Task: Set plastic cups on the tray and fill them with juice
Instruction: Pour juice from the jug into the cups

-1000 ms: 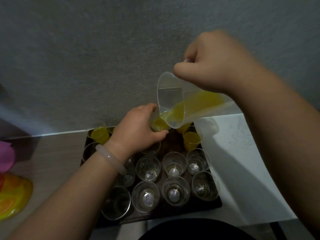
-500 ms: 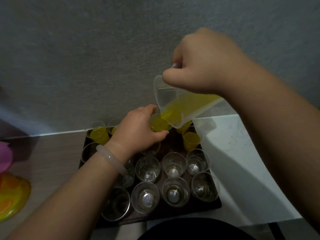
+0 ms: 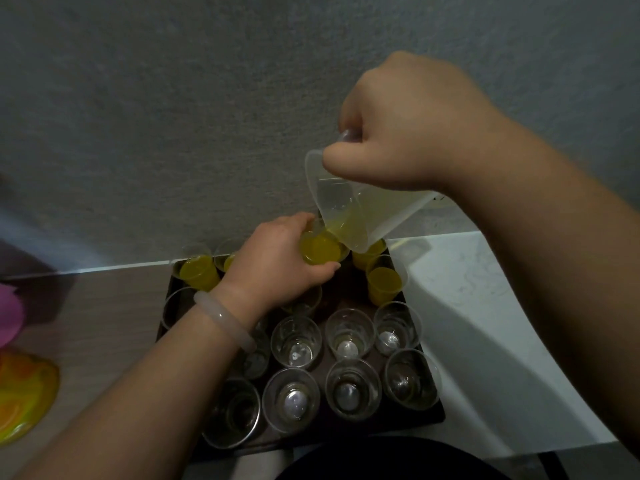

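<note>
Pouring at frame centre: right hand [image 3: 408, 133] grips the tilted jug [image 3: 360, 216], spout just above the cup [image 3: 322, 251] that the left hand [image 3: 277, 261] clasps.

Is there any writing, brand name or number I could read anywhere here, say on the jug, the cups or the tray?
No text is readable.
Clear jug: faint marks on its wall, too blurred to read.
Cups and tray: no writing shows.

Wall [image 3: 173, 98]: gray and rough — it fills the back.
Left counter [image 3: 104, 306]: brown, like wood.
Right counter [image 3: 467, 289]: white — faint lines.
Light: dim.
</note>
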`<state>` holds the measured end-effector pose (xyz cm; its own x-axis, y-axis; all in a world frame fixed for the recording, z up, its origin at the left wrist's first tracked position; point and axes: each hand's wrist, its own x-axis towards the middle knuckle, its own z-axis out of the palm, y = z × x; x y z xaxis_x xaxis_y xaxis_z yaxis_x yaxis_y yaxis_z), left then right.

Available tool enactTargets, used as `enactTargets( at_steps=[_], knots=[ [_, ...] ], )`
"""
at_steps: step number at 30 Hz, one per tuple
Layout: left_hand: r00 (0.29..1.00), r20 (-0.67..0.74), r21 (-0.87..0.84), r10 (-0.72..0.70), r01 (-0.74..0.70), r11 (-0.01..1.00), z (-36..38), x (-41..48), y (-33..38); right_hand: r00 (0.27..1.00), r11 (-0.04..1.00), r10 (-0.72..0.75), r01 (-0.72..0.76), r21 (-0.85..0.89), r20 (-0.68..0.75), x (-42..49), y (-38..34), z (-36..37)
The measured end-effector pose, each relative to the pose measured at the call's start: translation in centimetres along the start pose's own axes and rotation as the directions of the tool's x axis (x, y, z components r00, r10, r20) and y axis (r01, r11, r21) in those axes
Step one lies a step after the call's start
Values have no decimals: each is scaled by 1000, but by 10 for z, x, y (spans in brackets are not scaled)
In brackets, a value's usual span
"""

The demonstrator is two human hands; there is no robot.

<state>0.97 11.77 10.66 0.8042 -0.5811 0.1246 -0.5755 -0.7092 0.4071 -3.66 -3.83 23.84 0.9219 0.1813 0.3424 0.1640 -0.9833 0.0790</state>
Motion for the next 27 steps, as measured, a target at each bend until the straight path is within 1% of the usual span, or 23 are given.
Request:
enactTargets(
  at_steps=[12, 21, 25, 27],
  knots=[
    [999, -31, -46, -9, 8, 999, -2, 1, -1, 1000, 1000, -11, 11, 17, 0, -1, 0, 1],
    [999, -49, -49, -12, 10, 999, -1, 0, 0, 998, 998, -55, 55, 34, -15, -4, 0, -2],
    [999, -43, -69, -27, 24, 997, -3, 0, 1, 999, 997, -25, 27, 72, -34, -9, 9, 0],
    [998, -51, -82, -34, 30, 996, -3, -1, 1, 998, 989, 37, -28, 144, -58, -16, 19, 2]
  ],
)
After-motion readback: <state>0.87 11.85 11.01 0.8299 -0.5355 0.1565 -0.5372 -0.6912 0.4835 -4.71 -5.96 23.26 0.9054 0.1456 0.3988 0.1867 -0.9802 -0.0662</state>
